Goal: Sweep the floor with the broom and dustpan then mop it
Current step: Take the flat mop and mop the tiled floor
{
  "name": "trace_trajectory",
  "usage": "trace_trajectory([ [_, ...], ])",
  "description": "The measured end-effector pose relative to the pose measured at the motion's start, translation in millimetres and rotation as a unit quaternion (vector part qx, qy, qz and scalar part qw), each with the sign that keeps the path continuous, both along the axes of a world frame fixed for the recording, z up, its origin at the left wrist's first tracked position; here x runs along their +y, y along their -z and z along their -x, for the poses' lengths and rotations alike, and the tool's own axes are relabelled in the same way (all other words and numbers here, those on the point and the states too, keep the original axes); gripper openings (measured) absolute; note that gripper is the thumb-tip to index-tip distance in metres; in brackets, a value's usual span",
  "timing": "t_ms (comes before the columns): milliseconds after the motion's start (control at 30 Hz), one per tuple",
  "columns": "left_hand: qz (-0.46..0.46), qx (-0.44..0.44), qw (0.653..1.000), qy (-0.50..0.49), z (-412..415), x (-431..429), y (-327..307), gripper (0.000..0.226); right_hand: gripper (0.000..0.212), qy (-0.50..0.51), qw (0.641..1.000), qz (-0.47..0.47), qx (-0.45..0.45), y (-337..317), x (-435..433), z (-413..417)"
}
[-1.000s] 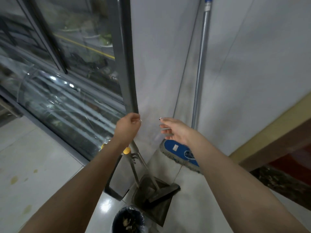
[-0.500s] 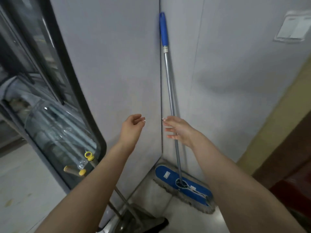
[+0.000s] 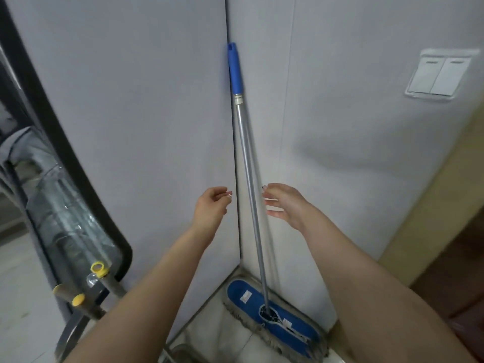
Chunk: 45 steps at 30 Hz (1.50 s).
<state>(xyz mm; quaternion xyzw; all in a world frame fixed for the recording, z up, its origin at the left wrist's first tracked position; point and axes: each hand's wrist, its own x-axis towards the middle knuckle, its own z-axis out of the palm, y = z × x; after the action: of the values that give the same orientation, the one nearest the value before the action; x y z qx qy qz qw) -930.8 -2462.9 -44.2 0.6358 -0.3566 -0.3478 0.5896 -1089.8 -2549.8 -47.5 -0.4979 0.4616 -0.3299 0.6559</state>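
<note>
I see mop leaning in wall corner, head flat on floor, prob so pole stays up. L hand loosely curled, empty. R hand spread, empty. Both flank pole, no contact. Yellow-capped handles lean lower left.

Both your forearms are bare and extended forward and upward, wrists roughly level with each other. Your left grip: fingers loosely curled toward the thumb, empty. Your right grip: palm turned inward, fingers nearly straight and slightly spread, empty. The two grips are near each other, not touching.
</note>
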Motion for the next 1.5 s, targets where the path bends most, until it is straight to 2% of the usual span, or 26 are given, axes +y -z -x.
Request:
trace_trajectory([
  [133, -0.005, 0.018, 1.0, -0.006, -10, -50, 15, 0.023, 0.013, -0.009, 1.0, -0.001, 0.026, 10, -48, -7],
  [333, 0.003, 0.036, 0.999, -0.01, -41, -144, 33, 0.021, 0.043, -0.023, 0.997, -0.042, 0.056, 41, -132, -37],
  [567, -0.016, 0.024, 1.0, -0.01, -73, -236, 37, 0.028, 0.065, -0.04, 0.992, -0.056, 0.109, 77, -215, -80],
  [633, -0.019, 0.003, 1.0, -0.006, -76, -254, 36, 0.03, 0.067, -0.038, 0.987, -0.048, 0.148, 88, -226, -87],
  [733, -0.028, -0.022, 0.999, 0.016, -78, -282, 31, 0.037, 0.055, -0.062, 0.981, -0.035, 0.181, 100, -243, -101],
  [800, -0.035, -0.04, 0.998, 0.025, -77, -300, 28, 0.044, 0.063, -0.078, 0.978, -0.022, 0.191, 104, -253, -111],
  [900, -0.044, -0.036, 0.998, 0.037, -72, -317, 31, 0.056, 0.088, -0.085, 0.976, -0.001, 0.201, 109, -266, -123],
  [967, -0.057, -0.038, 0.997, 0.048, -69, -326, 37, 0.06, 0.083, -0.075, 0.977, 0.006, 0.201, 112, -273, -127],
  [1067, -0.073, -0.05, 0.994, 0.063, -71, -335, 44, 0.059, 0.048, -0.075, 0.977, 0.03, 0.2, 117, -281, -131],
  [1100, -0.076, -0.055, 0.993, 0.069, -73, -338, 44, 0.057, 0.043, -0.074, 0.977, 0.035, 0.196, 118, -280, -132],
  [1200, -0.063, -0.044, 0.994, 0.076, -76, -340, 47, 0.042, 0.042, -0.065, 0.978, 0.034, 0.194, 121, -280, -133],
  [1267, -0.048, -0.027, 0.994, 0.098, -77, -337, 50, 0.033, 0.029, -0.084, 0.974, 0.043, 0.206, 125, -279, -132],
  [1300, -0.039, -0.017, 0.992, 0.116, -77, -335, 50, 0.032, 0.024, -0.099, 0.971, 0.048, 0.212, 125, -277, -131],
  [1367, -0.02, -0.002, 0.989, 0.146, -78, -328, 52, 0.037, 0.027, -0.109, 0.97, 0.049, 0.21, 128, -272, -130],
  [1500, 0.004, -0.013, 0.981, 0.195, -73, -314, 51, 0.036, 0.024, -0.101, 0.972, 0.059, 0.204, 130, -260, -125],
])
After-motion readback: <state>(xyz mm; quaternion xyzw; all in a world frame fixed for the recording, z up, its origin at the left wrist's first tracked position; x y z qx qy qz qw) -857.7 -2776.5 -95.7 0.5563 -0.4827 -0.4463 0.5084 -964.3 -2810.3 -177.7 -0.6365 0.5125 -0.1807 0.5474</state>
